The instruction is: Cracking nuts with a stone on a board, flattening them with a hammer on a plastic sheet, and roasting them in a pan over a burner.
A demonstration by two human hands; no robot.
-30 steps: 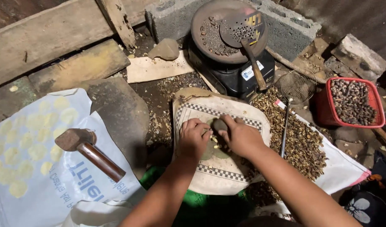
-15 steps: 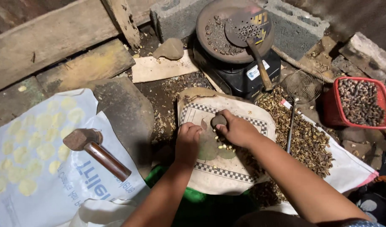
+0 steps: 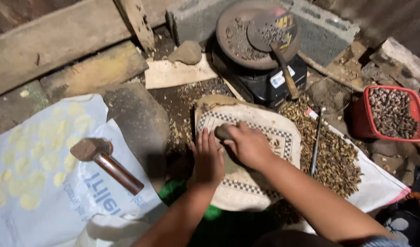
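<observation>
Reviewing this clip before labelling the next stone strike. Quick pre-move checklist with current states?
1. Right hand has a grip on the stone: ok.
2. Left hand lies flat on the checkered cloth beside the stone, fingers close to the strike spot: not ok.
3. What lies under the stone: cannot tell, hidden by the hands.
4. Hammer rests apart on the white sack, out of the way: ok.
5. Red basket stands upright, full, off to the right: ok.
</observation>
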